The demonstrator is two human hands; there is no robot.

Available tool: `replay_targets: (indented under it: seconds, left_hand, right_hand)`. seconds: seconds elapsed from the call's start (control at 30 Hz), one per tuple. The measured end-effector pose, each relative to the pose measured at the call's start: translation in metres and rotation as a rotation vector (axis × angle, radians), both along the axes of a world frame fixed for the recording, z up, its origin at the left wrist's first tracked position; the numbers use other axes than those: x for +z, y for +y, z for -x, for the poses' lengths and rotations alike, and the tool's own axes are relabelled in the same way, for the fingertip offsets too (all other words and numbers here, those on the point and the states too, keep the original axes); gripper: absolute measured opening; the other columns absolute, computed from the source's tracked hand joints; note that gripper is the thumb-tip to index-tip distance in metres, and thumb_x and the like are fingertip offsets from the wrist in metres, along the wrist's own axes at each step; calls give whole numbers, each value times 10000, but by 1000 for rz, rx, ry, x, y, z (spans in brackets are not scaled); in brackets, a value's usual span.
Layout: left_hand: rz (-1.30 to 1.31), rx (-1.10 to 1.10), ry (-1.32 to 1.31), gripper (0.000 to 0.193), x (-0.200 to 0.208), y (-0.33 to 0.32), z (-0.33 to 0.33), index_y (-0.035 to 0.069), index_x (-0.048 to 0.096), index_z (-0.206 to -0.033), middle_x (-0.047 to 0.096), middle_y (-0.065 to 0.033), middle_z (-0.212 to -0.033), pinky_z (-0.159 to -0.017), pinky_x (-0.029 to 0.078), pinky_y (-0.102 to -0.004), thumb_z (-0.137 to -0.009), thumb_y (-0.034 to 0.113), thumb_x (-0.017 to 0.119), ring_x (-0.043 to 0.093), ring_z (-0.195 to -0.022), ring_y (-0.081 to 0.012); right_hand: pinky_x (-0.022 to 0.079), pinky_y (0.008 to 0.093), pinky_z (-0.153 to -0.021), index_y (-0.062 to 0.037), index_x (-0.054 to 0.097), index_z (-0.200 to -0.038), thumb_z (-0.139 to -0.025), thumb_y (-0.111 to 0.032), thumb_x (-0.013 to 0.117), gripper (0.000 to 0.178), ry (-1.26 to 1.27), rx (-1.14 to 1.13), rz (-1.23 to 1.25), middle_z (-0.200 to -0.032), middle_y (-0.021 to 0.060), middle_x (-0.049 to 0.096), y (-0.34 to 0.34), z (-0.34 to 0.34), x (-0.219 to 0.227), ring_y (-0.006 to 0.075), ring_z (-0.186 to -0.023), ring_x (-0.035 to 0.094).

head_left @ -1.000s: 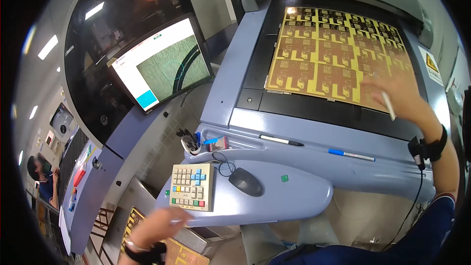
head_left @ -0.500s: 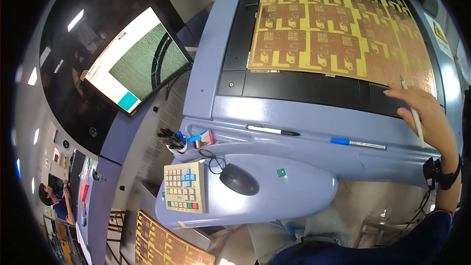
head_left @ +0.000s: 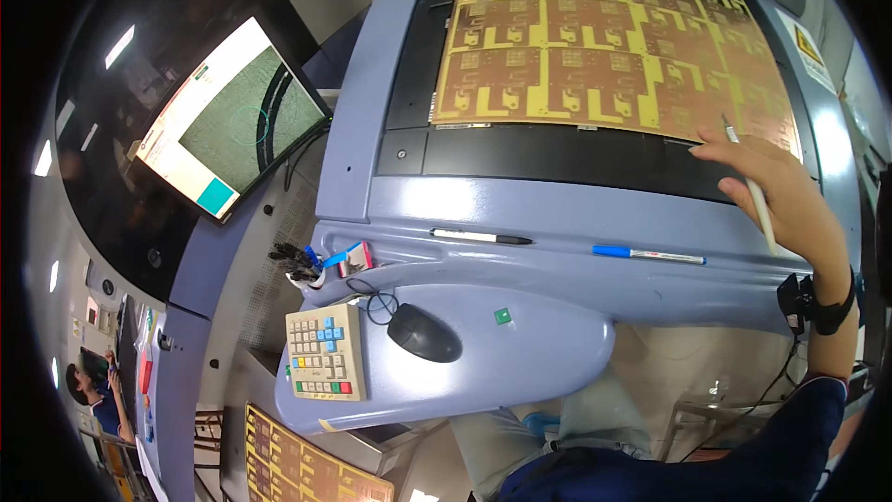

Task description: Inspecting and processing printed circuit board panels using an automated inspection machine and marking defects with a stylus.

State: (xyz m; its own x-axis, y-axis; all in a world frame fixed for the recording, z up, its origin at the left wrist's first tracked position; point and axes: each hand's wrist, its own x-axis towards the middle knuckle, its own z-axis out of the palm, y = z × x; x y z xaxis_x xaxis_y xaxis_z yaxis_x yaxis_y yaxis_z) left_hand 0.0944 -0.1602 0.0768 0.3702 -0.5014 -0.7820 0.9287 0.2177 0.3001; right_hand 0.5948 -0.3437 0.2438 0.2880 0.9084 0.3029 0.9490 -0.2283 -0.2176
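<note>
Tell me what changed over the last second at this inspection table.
The left hand, low beside the keypad a second ago, has left view. The right hand slid from the panel's surface to its lower right edge, keeping its grip on the white pen. The black pen, blue pen and mouse stayed put.

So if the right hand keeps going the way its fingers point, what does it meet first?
Probably the yellow circuit panel: the right hand, holding a white pen, points up-left with its fingertips at the panel's near edge. Whether they already touch it is unclear.
</note>
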Motion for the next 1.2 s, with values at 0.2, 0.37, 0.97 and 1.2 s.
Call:
replay_targets:
  seconds: [0.2,0.37,0.97,1.2]
  left_hand:
    - [27,-33,8,381,0,-7,-3,48,644,-1174,564,-155,-1316,-1104,345,-456,-965,348,537,488,-1262,-281]
    - [80,-54,13,368,8,-19,1,50,655,-1153,574,-151,-1303,-1095,353,-459,-963,344,541,495,-1253,-270]
    - [-557,-194,-778,256,126,124,-132,-1,660,-1053,687,-72,-1023,-821,510,-302,-1007,198,506,631,-929,-140]
    - [-283,251,-1706,276,217,85,-176,22,692,-1057,676,-175,-1048,-901,515,-436,-1013,212,497,654,-982,-310]
  right_hand:
    - [479,410,-877,-104,614,-1219,-900,-179,622,328,-111,30,27,-1195,115,658,14,-3,7,347,-983,616]
    - [501,431,-838,-107,618,-1208,-915,-190,629,305,-158,157,-27,-1021,122,692,78,-17,-7,353,-960,639]
    - [496,482,-947,-127,437,-1375,-868,-380,678,617,-266,18,169,-1400,300,440,244,-41,-62,443,-1247,484]
    - [522,433,-920,-40,424,-1380,-924,-327,605,568,-550,75,214,-1164,279,570,236,-39,-62,407,-1188,531]
